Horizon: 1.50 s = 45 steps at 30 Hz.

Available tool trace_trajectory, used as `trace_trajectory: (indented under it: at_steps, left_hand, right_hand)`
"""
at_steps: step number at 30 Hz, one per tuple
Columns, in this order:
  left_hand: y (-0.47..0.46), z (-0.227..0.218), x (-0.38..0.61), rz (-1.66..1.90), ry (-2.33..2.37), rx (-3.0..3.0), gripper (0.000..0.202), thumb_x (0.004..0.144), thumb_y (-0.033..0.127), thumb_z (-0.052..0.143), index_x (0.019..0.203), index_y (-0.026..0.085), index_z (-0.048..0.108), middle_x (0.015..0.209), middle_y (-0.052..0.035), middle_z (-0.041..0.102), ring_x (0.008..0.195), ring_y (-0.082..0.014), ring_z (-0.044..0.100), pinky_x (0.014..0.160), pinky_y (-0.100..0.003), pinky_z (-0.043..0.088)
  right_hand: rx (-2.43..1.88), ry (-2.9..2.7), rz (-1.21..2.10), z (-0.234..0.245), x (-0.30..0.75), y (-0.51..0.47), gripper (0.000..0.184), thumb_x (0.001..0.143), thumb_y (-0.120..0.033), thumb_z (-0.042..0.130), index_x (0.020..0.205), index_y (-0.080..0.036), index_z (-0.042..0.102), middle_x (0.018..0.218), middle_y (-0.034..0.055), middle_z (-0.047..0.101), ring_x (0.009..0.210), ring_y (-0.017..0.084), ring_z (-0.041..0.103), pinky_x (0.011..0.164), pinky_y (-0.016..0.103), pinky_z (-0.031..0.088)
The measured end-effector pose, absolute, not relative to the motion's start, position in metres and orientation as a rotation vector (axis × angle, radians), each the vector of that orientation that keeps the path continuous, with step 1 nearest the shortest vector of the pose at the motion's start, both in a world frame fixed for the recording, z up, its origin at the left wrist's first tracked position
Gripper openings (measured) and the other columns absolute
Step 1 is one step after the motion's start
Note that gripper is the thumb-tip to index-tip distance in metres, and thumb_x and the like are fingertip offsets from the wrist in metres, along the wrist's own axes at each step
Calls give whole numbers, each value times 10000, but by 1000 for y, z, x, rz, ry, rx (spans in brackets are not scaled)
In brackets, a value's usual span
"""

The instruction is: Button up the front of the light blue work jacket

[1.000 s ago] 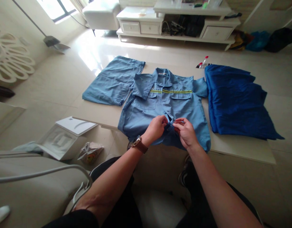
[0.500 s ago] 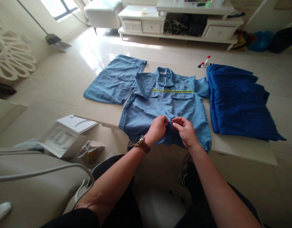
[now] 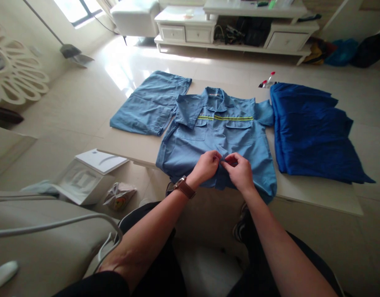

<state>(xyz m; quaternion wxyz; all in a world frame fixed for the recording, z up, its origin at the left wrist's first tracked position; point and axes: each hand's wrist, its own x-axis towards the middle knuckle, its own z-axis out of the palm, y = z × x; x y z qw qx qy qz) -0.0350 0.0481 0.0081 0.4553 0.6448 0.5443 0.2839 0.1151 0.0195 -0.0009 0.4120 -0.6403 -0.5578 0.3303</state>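
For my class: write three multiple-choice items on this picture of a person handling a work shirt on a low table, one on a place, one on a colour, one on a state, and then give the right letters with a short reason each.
1. Where does the dark blue cloth lie relative to the light blue shirt?
A. To its right
B. Under it
C. On the floor

2. What colour is the stripe across the shirt's chest?
A. Red
B. Yellow-green
C. White

3. What are the left hand and right hand doing?
A. Resting on the knees
B. Lifting the shirt into the air
C. Pinching the shirt's front near its lower edge

Answers: 1 A, the cloth lies on the table right of the shirt. 2 B, the band above the pockets is yellow-green. 3 C, both hands' fingertips meet at the front opening while the shirt lies flat.
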Motion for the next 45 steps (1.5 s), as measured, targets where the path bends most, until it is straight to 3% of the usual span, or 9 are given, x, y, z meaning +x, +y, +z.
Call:
trace_trajectory:
  at_steps: [4, 9, 15, 21, 33, 37, 40, 45]
  left_hand:
    - [51, 7, -35, 647, 1332, 1432, 230, 826, 111, 559, 949, 106, 753, 758, -22, 701, 688, -137, 591, 648, -239, 434]
    - [54, -1, -36, 705, 1301, 1367, 205, 740, 29, 608, 883, 116, 727, 713, 7, 666, 666, -109, 575, 622, -210, 405]
    - [51, 1, -38, 774, 1275, 1499, 199, 768, -12, 570, 801, 142, 692, 720, 2, 676, 701, -116, 606, 688, -214, 449]
    - [48, 5, -37, 781, 1267, 1602, 221, 748, -32, 534, 760, 142, 670, 698, 12, 658, 691, -108, 571, 679, -216, 423]
    - [57, -8, -30, 837, 1209, 1159, 175, 701, -25, 602, 742, 125, 685, 652, 23, 643, 624, -86, 564, 599, -186, 388]
    - [53, 0, -27, 829, 1183, 985, 86, 797, 88, 654, 724, 117, 690, 629, 1, 641, 597, -87, 566, 592, -197, 398]
    - [49, 4, -26, 852, 1174, 898, 108, 781, 160, 767, 737, 114, 679, 633, -1, 647, 593, -84, 562, 579, -197, 386]
    - [44, 8, -23, 908, 1178, 710, 121, 755, 75, 776, 745, 116, 663, 654, 0, 663, 633, -93, 598, 641, -212, 448]
  right_hand:
    - [-1619, -1407, 837, 0, 116, 18, 357, 759, -569, 751, 759, -219, 679, 728, 62, 720, 659, 226, 650, 674, 366, 518]
    - [-1588, -1356, 924, -3, 117, 19, 302, 749, -514, 763, 766, -215, 729, 741, 70, 746, 672, 238, 678, 682, 373, 544]
    - [-1551, -1354, 885, -3, 118, 18, 302, 803, -509, 729, 819, -210, 759, 807, 79, 769, 731, 248, 698, 743, 388, 561]
    - [-1544, -1376, 823, -1, 116, 17, 267, 834, -485, 723, 770, -228, 693, 755, 52, 731, 689, 230, 666, 712, 370, 545]
    - [-1477, -1645, 589, 10, 115, 14, 77, 842, -207, 614, 794, -243, 663, 857, 56, 687, 797, 239, 660, 795, 388, 545]
    - [-1495, -1651, 591, 8, 116, 15, 65, 826, -190, 613, 811, -242, 650, 858, 52, 665, 812, 242, 649, 786, 381, 542]
    - [-1502, -1666, 581, 8, 116, 14, 74, 828, -177, 609, 800, -242, 632, 852, 49, 651, 814, 241, 634, 789, 375, 529]
    - [-1482, -1678, 541, 8, 115, 14, 107, 842, -156, 601, 779, -243, 602, 857, 50, 647, 821, 236, 634, 791, 372, 521]
